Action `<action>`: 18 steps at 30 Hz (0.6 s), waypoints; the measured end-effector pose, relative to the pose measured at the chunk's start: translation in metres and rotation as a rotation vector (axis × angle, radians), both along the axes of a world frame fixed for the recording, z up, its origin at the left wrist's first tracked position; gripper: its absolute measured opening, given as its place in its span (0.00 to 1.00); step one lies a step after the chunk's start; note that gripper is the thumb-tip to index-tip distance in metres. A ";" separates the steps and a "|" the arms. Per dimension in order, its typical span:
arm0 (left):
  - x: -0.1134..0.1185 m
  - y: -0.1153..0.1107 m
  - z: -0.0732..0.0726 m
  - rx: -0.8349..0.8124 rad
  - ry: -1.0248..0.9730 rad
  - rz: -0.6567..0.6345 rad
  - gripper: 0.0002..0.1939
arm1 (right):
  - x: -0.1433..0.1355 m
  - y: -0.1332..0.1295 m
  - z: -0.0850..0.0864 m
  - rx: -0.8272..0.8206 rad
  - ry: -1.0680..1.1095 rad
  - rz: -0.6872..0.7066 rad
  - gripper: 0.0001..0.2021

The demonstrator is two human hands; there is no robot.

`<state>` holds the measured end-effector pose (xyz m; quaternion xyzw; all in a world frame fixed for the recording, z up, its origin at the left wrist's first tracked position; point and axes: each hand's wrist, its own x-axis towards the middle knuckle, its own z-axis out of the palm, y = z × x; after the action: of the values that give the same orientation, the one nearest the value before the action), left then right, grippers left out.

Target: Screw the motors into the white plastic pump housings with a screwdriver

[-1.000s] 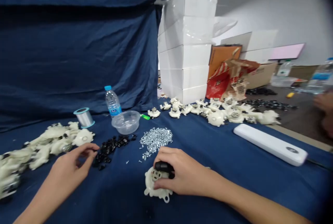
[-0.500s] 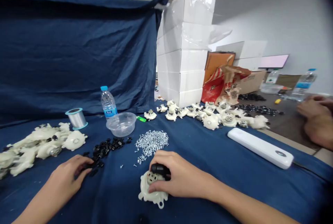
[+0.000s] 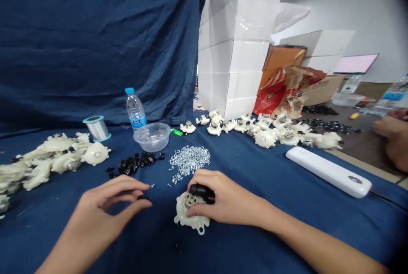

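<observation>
My left hand (image 3: pixel 110 206) is pinched round a small black plastic part (image 3: pixel 144 198), held over the cloth left of the housing. In my right hand (image 3: pixel 223 199) is a black rounded handle (image 3: pixel 201 191), probably a screwdriver's; its far end is hidden by the hand. The thumb and fingers of that hand also rest on a cream plastic housing (image 3: pixel 193 219) with a round slotted metal piece in its middle, lying on the cloth. Beyond the hands are a heap of silver screws (image 3: pixel 190 158) and a pile of black plastic parts (image 3: pixel 134 163).
More cream housings lie at left (image 3: pixel 60 155) and back right (image 3: pixel 266 138). A wire spool (image 3: pixel 97 129), water bottle (image 3: pixel 135 110) and clear bowl (image 3: pixel 153 140) stand behind. White boxes (image 3: pixel 248 57) are stacked at back; a white bar-shaped device (image 3: pixel 328 172) lies right. Another person's hand (image 3: pixel 393 134) shows far right.
My left hand has come away from the black pile toward the housing with a small black part. My right hand stays on the housing. The whole view has shifted slightly.
</observation>
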<state>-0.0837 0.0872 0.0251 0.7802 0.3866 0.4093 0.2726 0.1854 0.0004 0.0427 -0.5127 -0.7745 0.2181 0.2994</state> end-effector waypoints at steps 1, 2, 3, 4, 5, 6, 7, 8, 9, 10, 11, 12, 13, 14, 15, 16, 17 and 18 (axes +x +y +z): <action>0.010 -0.011 -0.001 -0.029 -0.022 -0.051 0.09 | 0.000 0.000 0.000 0.002 -0.003 0.001 0.16; 0.019 -0.019 -0.004 -0.079 -0.072 -0.113 0.07 | 0.000 0.000 0.000 0.003 -0.007 0.002 0.15; 0.027 -0.026 -0.007 -0.133 -0.116 -0.167 0.05 | 0.000 0.000 0.001 0.005 -0.011 0.003 0.15; 0.033 -0.031 -0.011 -0.184 -0.157 -0.215 0.05 | 0.000 0.000 0.001 0.007 -0.015 0.004 0.15; 0.037 -0.034 -0.016 -0.228 -0.189 -0.246 0.06 | 0.000 0.000 0.001 0.008 -0.018 0.005 0.15; 0.040 -0.036 -0.020 -0.256 -0.200 -0.261 0.07 | 0.000 0.000 0.000 0.008 -0.021 0.007 0.15; 0.041 -0.036 -0.023 -0.268 -0.197 -0.265 0.07 | 0.000 0.000 0.000 0.007 -0.024 0.007 0.15; 0.041 -0.036 -0.026 -0.266 -0.185 -0.261 0.07 | 0.000 0.000 0.000 0.005 -0.026 0.007 0.15; 0.040 -0.035 -0.028 -0.250 -0.161 -0.253 0.07 | 0.000 -0.001 0.000 0.003 -0.027 0.006 0.15; 0.038 -0.035 -0.030 -0.217 -0.129 -0.244 0.06 | 0.000 -0.001 -0.001 0.001 -0.027 0.006 0.15; 0.037 -0.035 -0.031 -0.173 -0.093 -0.234 0.05 | 0.000 -0.001 -0.001 -0.001 -0.026 0.006 0.15; 0.035 -0.035 -0.033 -0.128 -0.058 -0.226 0.04 | 0.001 -0.001 -0.001 -0.003 -0.025 0.006 0.15; 0.034 -0.035 -0.035 -0.093 -0.029 -0.217 0.03 | 0.001 -0.001 -0.001 -0.005 -0.024 0.007 0.16; 0.033 -0.036 -0.037 -0.069 -0.008 -0.212 0.03 | 0.001 -0.001 -0.001 -0.008 -0.022 0.008 0.15; 0.032 -0.036 -0.039 -0.054 0.006 -0.207 0.03 | 0.001 -0.001 -0.001 -0.010 -0.021 0.011 0.15; 0.032 -0.036 -0.042 -0.040 0.012 -0.201 0.03 | 0.001 -0.001 -0.001 -0.013 -0.020 0.012 0.14; 0.032 -0.036 -0.044 -0.026 0.020 -0.197 0.03 | 0.001 -0.001 -0.001 -0.016 -0.020 0.013 0.14; 0.032 -0.036 -0.046 -0.001 0.029 -0.193 0.02 | 0.001 -0.001 -0.001 -0.019 -0.019 0.012 0.14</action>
<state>-0.0518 0.0509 -0.0206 0.8194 0.3140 0.3697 0.3054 0.1861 -0.0008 0.0420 -0.5131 -0.7782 0.2223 0.2859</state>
